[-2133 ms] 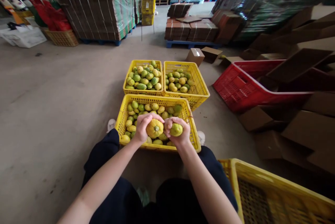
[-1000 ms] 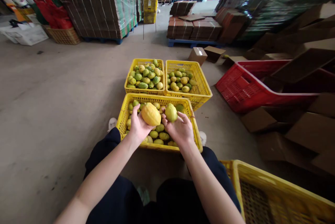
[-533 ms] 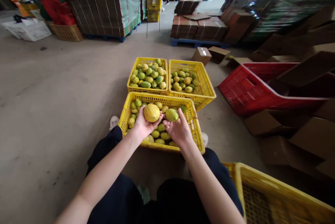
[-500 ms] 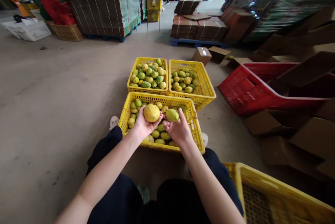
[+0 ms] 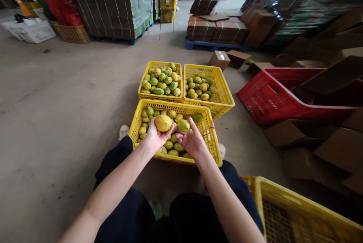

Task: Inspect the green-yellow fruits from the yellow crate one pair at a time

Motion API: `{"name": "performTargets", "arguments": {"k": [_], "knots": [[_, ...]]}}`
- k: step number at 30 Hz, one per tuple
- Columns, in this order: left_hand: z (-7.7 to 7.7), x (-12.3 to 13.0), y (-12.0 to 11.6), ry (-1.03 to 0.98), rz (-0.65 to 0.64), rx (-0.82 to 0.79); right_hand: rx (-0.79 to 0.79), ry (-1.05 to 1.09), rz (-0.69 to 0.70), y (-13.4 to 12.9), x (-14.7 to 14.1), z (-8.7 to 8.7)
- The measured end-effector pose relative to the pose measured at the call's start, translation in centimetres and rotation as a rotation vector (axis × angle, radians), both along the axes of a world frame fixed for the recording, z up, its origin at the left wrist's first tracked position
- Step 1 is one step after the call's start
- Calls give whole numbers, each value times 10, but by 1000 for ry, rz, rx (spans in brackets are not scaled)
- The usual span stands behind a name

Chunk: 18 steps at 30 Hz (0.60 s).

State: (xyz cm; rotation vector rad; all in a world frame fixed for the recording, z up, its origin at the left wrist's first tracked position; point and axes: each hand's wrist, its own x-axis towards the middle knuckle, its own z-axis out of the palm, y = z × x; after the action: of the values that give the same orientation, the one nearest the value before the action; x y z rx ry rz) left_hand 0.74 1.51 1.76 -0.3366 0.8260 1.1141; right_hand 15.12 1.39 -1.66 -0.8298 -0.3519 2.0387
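Note:
A round yellow melon (image 5: 163,123) rests in my left hand (image 5: 155,137), whose fingers curl under and around it. In my right hand (image 5: 195,141), a smaller green oval melon (image 5: 183,125) sits between thumb and fingers, close beside the yellow one. Both hands are above the near yellow crate (image 5: 212,140), which holds many yellow and green melons (image 5: 173,153). Beyond it stand two more yellow crates: the far left crate (image 5: 140,93) is heaped with melons, and the far right crate (image 5: 227,95) is partly filled.
At my lower right is another yellow crate (image 5: 297,197). A red crate (image 5: 261,97) stands to the right among cardboard boxes (image 5: 286,133). Farther back are flattened cartons on a blue pallet (image 5: 201,45) and a tall wrapped stack (image 5: 104,4). Bare floor (image 5: 70,103) shows on the left.
The green melon has shifted slightly left and turned in my right hand, so its end faces me more. The yellow melon has tilted a little left. A person in the background is mostly out of sight.

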Motion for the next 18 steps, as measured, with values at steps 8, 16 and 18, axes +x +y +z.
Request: {"name": "performTargets", "arguments": {"k": [8, 16, 18], "knots": [[0, 2, 0, 14, 12, -13, -89, -30, -26, 1, 0, -3], [-1, 0, 0, 32, -53, -19, -134, -10, -30, 2, 0, -4], [-2, 0, 0, 35, -69, -7, -140, -7, -29, 2, 0, -4]]}}
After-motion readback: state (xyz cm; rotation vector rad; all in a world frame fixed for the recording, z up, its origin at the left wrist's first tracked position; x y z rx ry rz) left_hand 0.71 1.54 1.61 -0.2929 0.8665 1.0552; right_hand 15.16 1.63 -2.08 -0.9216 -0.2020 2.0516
